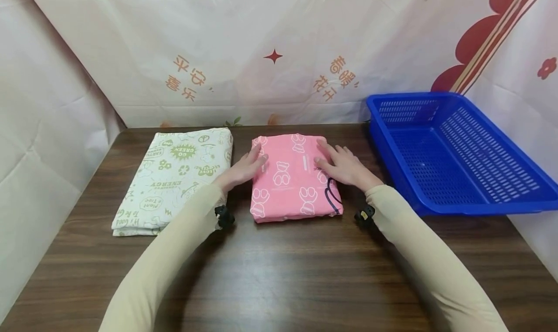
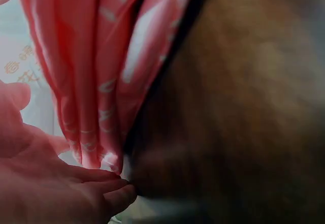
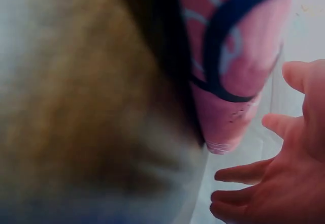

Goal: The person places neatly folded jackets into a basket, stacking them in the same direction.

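Observation:
A folded pink cloth (image 1: 289, 174) printed with white bear outlines lies in the middle of the table. My left hand (image 1: 245, 167) is at its left edge, fingertips by the layered side and thumb over the top. In the left wrist view the folds of the pink cloth (image 2: 81, 71) show right by the fingertips. At the right edge is my right hand (image 1: 344, 166), its thumb and index finger over the cloth's top. Spread fingers of this hand (image 3: 284, 173) appear beside the cloth in the right wrist view. Neither hand curls round it.
To the left lies a folded white cloth (image 1: 178, 177) with green print. A blue plastic basket (image 1: 394, 160) stands at the right on the dark wooden table (image 1: 279, 274). A printed white curtain (image 1: 244, 36) hangs along the back and sides.

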`<state>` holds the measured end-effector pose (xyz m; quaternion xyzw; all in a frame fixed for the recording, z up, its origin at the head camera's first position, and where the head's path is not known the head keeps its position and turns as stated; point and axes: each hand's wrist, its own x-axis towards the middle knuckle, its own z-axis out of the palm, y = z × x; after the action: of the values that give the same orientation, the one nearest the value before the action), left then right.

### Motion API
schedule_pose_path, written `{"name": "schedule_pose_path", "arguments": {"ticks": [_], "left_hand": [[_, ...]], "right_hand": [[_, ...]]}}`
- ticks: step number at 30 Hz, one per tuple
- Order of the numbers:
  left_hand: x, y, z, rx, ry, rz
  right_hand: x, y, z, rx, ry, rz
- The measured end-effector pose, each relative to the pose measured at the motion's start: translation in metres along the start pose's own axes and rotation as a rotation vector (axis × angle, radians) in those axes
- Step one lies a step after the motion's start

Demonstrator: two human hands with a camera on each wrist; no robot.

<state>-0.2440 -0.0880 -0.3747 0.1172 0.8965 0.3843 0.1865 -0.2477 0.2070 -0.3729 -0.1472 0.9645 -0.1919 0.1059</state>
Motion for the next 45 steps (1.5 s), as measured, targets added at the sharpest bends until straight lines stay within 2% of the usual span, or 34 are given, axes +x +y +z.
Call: {"name": "schedule_pose_path", "arguments": {"ticks": [4, 7, 9, 14, 18, 23, 29, 35, 39, 42, 45], "left_hand": [[-0.011, -0.003, 0.006, 0.060, -0.005, 0.017], [-0.019, -0.004, 0.008, 0.104, 0.005, -0.003], [-0.023, -0.005, 0.009, 0.102, 0.015, -0.016], [-0.026, -0.007, 0.007, 0.031, 0.007, -0.022], [-0.022, -0.011, 0.005, -0.030, -0.038, 0.005], [-0.018, -0.017, 0.003, -0.149, -0.079, 0.031], [-0.018, -0.020, 0.002, -0.363, -0.118, 0.045], [-0.017, -0.021, 0.005, -0.524, -0.135, 0.089], [-0.015, -0.020, 0.006, -0.674, -0.160, 0.083], [-0.015, -0.018, 0.006, -0.768, -0.176, 0.061], [-0.016, -0.018, 0.006, -0.781, -0.173, 0.055]], "right_hand": [[-0.008, 0.005, 0.007, 0.035, -0.012, -0.023], [-0.013, 0.007, 0.010, 0.051, -0.007, -0.042], [-0.016, 0.009, 0.012, 0.067, 0.004, -0.064], [-0.020, 0.011, 0.014, 0.106, 0.028, -0.150], [-0.022, 0.009, 0.010, 0.150, 0.024, -0.156], [-0.020, 0.008, 0.007, 0.225, 0.013, -0.122], [-0.018, 0.014, 0.011, 0.382, 0.007, -0.110], [-0.020, 0.017, 0.016, 0.660, 0.015, -0.133], [-0.020, 0.019, 0.017, 0.813, -0.002, -0.135], [-0.019, 0.021, 0.016, 0.855, -0.034, -0.122], [-0.017, 0.022, 0.017, 0.882, -0.065, -0.113]]}}
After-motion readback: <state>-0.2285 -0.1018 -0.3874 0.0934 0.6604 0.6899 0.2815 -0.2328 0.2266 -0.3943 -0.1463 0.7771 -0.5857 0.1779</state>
